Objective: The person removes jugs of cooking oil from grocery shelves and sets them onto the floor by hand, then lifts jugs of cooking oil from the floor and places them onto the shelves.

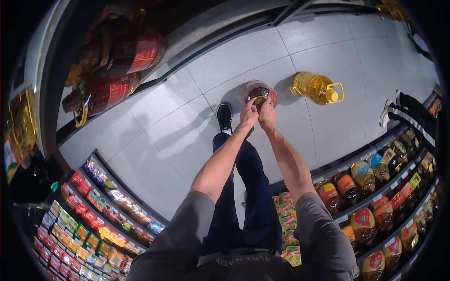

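A large dark brown bottle (pixel 256 90) is in front of my feet, seen from above, with a red patterned label or tag (pixel 273 96) by its neck. My left hand (pixel 249 114) has its fingers closed at the near side of the bottle's top. Beside it, my right hand (pixel 268 111) grips the neck area next to the red piece. The fingers hide the cap and most of the neck. To the right, a big clear bottle of yellow cooking oil (pixel 313 87) with a yellow cap and handle stands on the tiled floor (pixel 211 63), apart from my hands.
Large dark bottles with red labels (pixel 119 89) sit on a shelf at upper left. Shelves of packaged goods (pixel 91 224) line the lower left, and shelved bottles (pixel 364 175) the lower right. Another person's legs (pixel 407 112) are at the right. My shoe (pixel 224 117) is near the brown bottle.
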Demonstrator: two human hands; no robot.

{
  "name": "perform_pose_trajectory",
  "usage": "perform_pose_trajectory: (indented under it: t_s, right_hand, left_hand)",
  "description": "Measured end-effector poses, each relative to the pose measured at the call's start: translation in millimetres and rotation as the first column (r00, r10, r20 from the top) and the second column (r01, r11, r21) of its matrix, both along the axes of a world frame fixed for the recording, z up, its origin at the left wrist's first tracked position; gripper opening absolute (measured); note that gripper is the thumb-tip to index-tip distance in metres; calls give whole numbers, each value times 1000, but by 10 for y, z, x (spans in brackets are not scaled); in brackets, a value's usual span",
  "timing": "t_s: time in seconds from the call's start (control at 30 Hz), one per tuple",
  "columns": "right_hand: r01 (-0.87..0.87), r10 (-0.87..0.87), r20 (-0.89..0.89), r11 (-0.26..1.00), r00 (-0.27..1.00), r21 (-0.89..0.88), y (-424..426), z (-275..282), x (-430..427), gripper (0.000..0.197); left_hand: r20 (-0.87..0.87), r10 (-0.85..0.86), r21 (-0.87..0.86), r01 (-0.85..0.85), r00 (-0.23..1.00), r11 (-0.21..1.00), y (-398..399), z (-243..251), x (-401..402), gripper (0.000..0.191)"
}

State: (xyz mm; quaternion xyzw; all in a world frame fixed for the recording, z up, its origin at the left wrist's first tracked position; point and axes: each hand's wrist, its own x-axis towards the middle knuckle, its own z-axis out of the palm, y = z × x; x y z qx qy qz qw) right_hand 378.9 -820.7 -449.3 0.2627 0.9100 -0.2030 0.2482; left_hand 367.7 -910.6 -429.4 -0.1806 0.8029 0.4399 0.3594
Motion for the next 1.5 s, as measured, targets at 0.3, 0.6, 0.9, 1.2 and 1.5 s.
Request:
perform_pose_trajectory:
  t_s: [0.3, 0.6, 0.9, 1.2, 1.5]
  right_hand:
    - [-110, 116, -68, 990, 991, 83, 165, -274, 1, 45]
    - [-37, 32, -98, 998, 995, -44, 413, -274, 137, 51]
    - [-231, 212, -252, 972, 944, -45, 292, 1348, 19, 61]
    - [-167, 126, -213, 967, 969, -190, 637, 4219, -236, 53]
    - [-127, 94, -213, 981, 973, -148, 1273, 4705, -1251, 47]
  left_hand:
    - [-10, -96, -80, 95, 995, 992, 161, -251, 65, 37]
    - [20, -47, -62, 48, 999, 997, 160, -120, 137, 33]
    - [-23, 209, -97, -211, 978, 973, -660, -62, 380, 34]
    - [628, 273, 658, -685, 729, 313, -458, 1092, 389, 43]
    - [594, 427, 435, -719, 681, 542, -391, 3016, 163, 61]
